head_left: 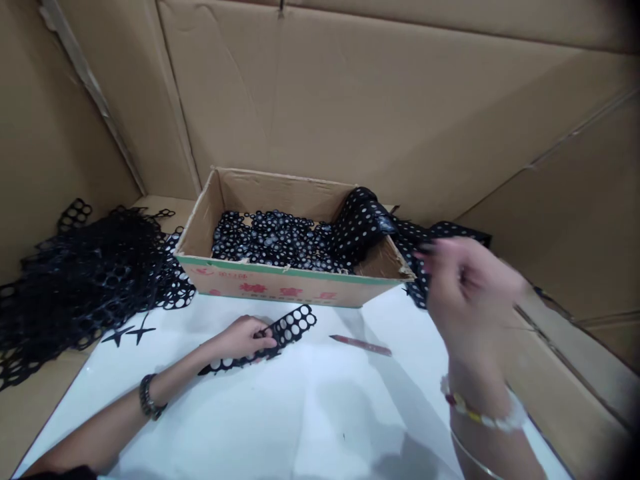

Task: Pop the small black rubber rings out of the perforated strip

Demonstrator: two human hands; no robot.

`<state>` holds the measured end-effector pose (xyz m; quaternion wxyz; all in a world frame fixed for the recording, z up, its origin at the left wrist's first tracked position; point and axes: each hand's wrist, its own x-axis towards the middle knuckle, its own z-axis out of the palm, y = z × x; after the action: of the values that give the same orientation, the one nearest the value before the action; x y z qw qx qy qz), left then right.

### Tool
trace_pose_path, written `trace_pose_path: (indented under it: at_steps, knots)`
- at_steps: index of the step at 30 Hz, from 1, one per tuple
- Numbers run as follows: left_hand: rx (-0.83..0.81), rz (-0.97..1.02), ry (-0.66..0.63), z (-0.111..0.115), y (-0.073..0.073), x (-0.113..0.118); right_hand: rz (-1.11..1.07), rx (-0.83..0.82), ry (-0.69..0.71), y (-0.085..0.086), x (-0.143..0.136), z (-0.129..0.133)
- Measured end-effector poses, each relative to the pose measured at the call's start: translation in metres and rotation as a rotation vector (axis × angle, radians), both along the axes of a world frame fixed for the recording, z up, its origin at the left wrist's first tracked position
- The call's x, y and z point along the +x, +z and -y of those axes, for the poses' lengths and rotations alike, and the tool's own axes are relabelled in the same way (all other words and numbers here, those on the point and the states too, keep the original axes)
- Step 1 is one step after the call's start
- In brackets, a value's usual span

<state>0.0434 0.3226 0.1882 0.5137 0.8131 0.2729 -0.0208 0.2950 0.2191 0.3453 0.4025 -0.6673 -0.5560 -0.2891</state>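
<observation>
Pinched in my left hand [245,337] is a black strip [295,323] with two rows of round holes, held low over the white table in front of the box. My right hand [460,280] is raised at the right, blurred by motion, its fingers closed on something dark that I cannot make out. Behind it, black perforated sheets [420,287] lie beside the cardboard box [295,283]. Inside the box are many small black rings [275,233], and a rolled black dotted sheet [360,220] hangs over its right edge.
A large heap of black holed scrap [100,267] lies at the left. A reddish-brown pen-like tool [361,345] rests on the white table [240,420]. Small black scraps [129,333] lie near the heap. Tall cardboard walls [350,100] surround the work area.
</observation>
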Motion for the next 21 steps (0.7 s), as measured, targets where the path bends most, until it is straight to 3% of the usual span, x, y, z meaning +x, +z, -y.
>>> trace_pose_path:
  at_steps: [2,4,5,7,9,11,13,17,21]
  knots:
    - [0.009,0.007,-0.019,-0.001,0.001,0.0,0.169,-0.2,-0.086,0.011,-0.001,-0.014]
    - [-0.006,0.023,-0.04,-0.001,0.002,-0.001,0.214,-0.177,-0.132,0.002,-0.016,-0.019]
    - [-0.017,0.035,-0.053,-0.001,0.003,-0.001,0.194,-0.109,-0.114,-0.01,-0.028,-0.018]
    - [-0.034,0.073,-0.08,-0.001,0.003,-0.002,0.147,-0.083,0.076,-0.047,-0.057,-0.01]
    - [-0.035,0.122,-0.096,-0.001,0.003,-0.002,0.08,-0.406,0.211,-0.09,-0.084,-0.002]
    - [-0.04,0.169,-0.102,-0.001,0.002,-0.002,-0.054,-0.762,0.193,-0.128,-0.102,0.003]
    - [-0.068,0.198,-0.104,-0.002,0.001,-0.002,-0.144,-0.888,0.195,-0.154,-0.111,0.002]
    - [-0.136,0.227,-0.104,-0.001,-0.001,-0.001,-0.226,-0.798,0.368,-0.173,-0.109,-0.006]
    - [-0.217,0.235,-0.118,-0.002,-0.001,-0.001,-0.287,-0.662,0.468,-0.169,-0.1,-0.005]
